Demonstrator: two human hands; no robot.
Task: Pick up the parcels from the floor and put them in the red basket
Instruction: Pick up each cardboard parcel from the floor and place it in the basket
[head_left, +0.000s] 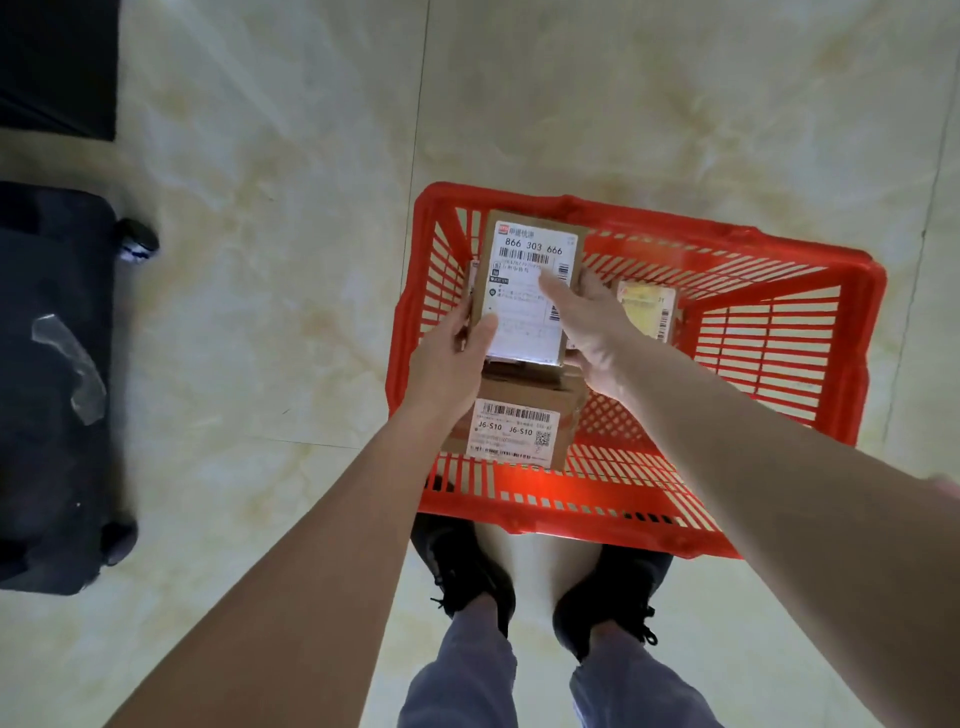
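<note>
Both hands — left hand (457, 348), right hand (592, 322) — are pinching the parcel (530, 291) by its sides above the basket (779, 332); I'm lowering it level onto the box (514, 426) — letting go late.

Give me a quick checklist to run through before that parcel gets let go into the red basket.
1. Both hands hold the parcel: left hand and right hand grip its sides: ok.
2. Parcel is over the red basket, not the floor: ok.
3. Landing spot: a box labelled J6-S10 lies directly beneath, so it would stack: cannot tell if stable.
4. Free room beside the yellow-labelled parcel: ok.
5. Parcels left on the floor: none in view.
</note>
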